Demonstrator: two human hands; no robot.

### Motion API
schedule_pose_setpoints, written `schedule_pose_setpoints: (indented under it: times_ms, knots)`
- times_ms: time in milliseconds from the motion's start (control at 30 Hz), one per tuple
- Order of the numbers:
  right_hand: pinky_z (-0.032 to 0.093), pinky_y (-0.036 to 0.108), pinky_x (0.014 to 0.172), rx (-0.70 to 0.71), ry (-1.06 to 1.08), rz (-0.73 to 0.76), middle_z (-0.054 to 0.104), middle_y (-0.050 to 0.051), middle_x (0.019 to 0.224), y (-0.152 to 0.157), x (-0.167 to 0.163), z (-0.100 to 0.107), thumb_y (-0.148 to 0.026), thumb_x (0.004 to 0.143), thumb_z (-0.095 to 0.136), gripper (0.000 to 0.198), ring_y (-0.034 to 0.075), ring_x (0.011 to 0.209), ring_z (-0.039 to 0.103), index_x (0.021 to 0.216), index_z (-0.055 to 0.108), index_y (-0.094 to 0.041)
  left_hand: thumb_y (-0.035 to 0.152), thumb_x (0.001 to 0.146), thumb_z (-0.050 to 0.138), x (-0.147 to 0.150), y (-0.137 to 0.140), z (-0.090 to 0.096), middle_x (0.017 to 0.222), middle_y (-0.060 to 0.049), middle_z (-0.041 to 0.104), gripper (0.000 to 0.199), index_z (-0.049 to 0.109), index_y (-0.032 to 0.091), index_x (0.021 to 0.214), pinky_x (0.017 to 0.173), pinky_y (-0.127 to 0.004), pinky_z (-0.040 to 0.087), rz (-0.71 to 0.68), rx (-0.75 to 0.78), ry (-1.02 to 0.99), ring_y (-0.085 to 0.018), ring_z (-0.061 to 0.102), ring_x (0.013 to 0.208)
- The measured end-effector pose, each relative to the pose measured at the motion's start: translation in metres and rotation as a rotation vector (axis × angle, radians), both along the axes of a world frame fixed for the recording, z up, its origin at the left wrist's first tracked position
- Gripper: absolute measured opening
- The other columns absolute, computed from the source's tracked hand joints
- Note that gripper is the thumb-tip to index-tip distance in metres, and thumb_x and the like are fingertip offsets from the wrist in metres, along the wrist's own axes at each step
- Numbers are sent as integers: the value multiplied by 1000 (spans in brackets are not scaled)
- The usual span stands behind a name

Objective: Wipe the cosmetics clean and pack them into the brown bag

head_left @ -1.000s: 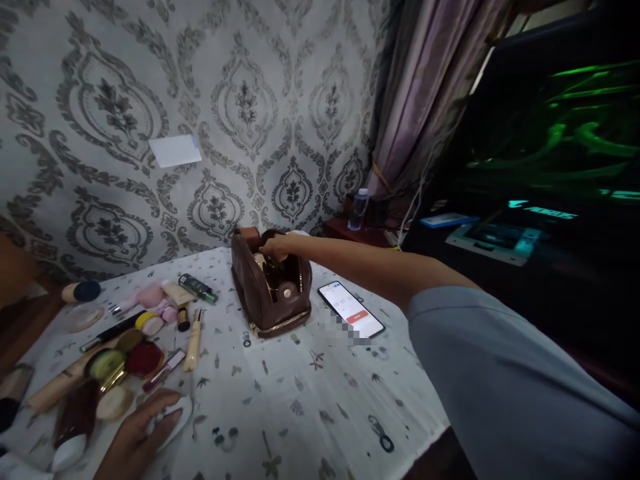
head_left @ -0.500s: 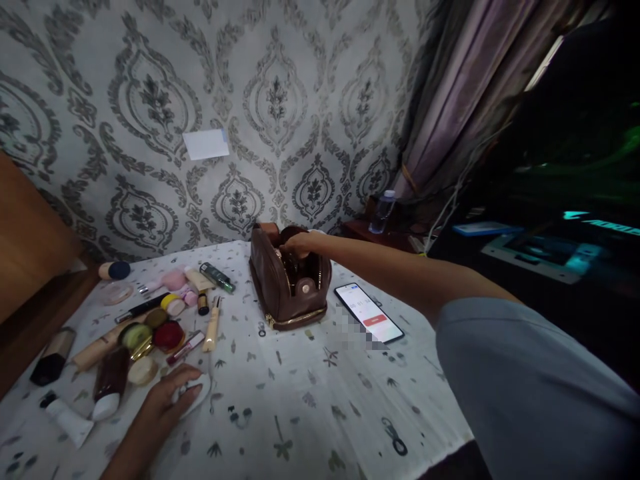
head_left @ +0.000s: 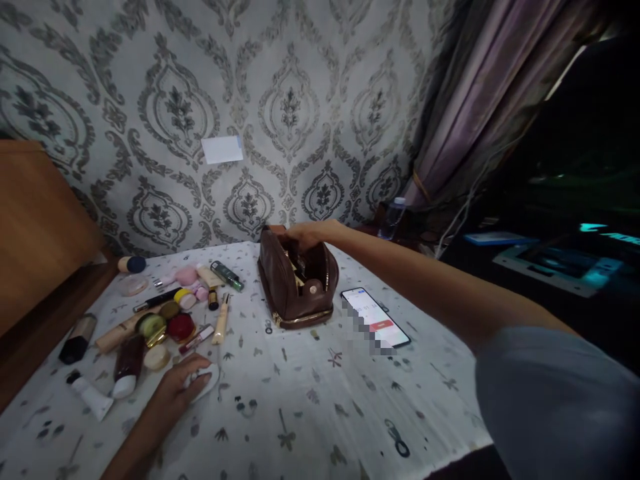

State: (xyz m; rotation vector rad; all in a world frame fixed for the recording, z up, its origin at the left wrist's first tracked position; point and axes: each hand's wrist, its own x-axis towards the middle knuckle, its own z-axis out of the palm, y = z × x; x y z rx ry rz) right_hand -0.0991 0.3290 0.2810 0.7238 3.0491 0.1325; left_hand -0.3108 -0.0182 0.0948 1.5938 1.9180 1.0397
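Note:
A brown cosmetic bag (head_left: 280, 287) stands unzipped on the patterned white cloth, its gold zipper around the base. My right hand (head_left: 310, 235) reaches into its top; the fingers are down inside, so what they touch is hidden. At the lower left, my left hand (head_left: 187, 380) is closed on a small white rounded object (head_left: 206, 383) low over the cloth; its exact kind is unclear. Just beyond that hand lie a cream round jar (head_left: 157, 358), a lip gloss tube (head_left: 197, 340), a red-topped jar (head_left: 181, 327) and a beige slim tube (head_left: 221, 323).
More cosmetics spread left, among them a dark brown bottle (head_left: 129, 363), a white tube (head_left: 93, 397) and a green bottle (head_left: 227, 275). A phone (head_left: 380, 323) lies right of the bag. Behind it stand a water bottle (head_left: 393, 219) and a curtain (head_left: 465, 113); a wooden box (head_left: 40, 207) is left.
The view has shifted slightly, so the table's things appear farther right. My right hand has its wrist raised and its fingers deeper in the bag. The left hand keeps the white object.

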Motion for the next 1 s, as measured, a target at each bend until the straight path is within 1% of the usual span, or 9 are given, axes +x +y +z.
schedule_pose_setpoints:
  times_ms: [67, 167, 333, 467, 567, 667, 800, 867, 1000]
  knots:
    - [43, 26, 69, 66, 30, 57, 72, 7, 88, -27, 0, 13, -14, 83, 62, 14, 19, 80, 65, 94, 70, -15, 57, 80, 61, 2, -1, 0, 97, -10, 74, 40, 73, 19, 87, 89, -37, 53, 19, -7, -20, -28, 67, 96]
    - [39, 28, 72, 139, 311, 133, 70, 10, 89, -84, -5, 4, -25, 97, 44, 26, 20, 81, 62, 87, 66, -15, 55, 80, 61, 5, -2, 0, 102, -11, 73, 40, 73, 19, 91, 93, -37, 49, 57, 3, -68, -28, 65, 101]
    - [29, 29, 60, -201, 384, 380, 63, 6, 69, -177, -23, -78, -33, 97, 41, 36, 17, 62, 53, 67, 56, -19, 51, 82, 60, 4, -2, 1, 97, -10, 71, 38, 72, 17, 93, 82, -32, 48, 37, 23, -89, -24, 64, 92]
    - [22, 29, 55, -565, 450, 262, 40, -1, 50, -207, -51, -151, -37, 93, 39, 42, 14, 50, 38, 54, 36, -21, 47, 84, 60, 5, -4, 0, 97, -8, 71, 33, 70, 17, 94, 80, -31, 47, 29, 64, -111, -24, 62, 92]
    - [23, 27, 53, -786, 574, 156, 32, -3, 52, -209, -68, -183, -47, 90, 37, 44, 13, 51, 35, 54, 30, -22, 45, 84, 58, 4, -6, 0, 95, -8, 70, 34, 68, 15, 96, 79, -32, 47, 105, 64, -109, -24, 62, 88]
    - [24, 27, 53, -814, 639, 113, 30, -3, 54, -207, -72, -193, -51, 90, 34, 45, 13, 53, 33, 56, 27, -22, 40, 83, 53, -8, -5, 11, 93, -6, 69, 31, 67, 15, 96, 76, -31, 47, 197, 124, -46, -23, 61, 86]
    - [23, 27, 54, -791, 623, 132, 30, -3, 53, -211, -65, -190, -46, 91, 38, 44, 13, 52, 33, 56, 27, -21, 29, 82, 46, -51, 7, 58, 97, -5, 70, 31, 66, 16, 100, 75, -28, 48, 370, 190, 180, -21, 63, 87]
    - [22, 28, 54, -761, 588, 136, 31, -3, 52, -215, -61, -187, -41, 91, 41, 43, 13, 51, 33, 55, 29, -21, 28, 84, 41, -79, 19, 85, 102, -4, 70, 34, 65, 17, 105, 76, -26, 49, 554, 62, 387, -19, 64, 90]
    - [22, 27, 56, -654, 503, 163, 41, -3, 50, -217, -58, -184, -32, 90, 49, 41, 12, 50, 37, 53, 38, -19, 38, 85, 50, -132, 51, 119, 98, -11, 72, 36, 66, 11, 103, 77, -29, 49, 604, -108, 507, -26, 66, 93]
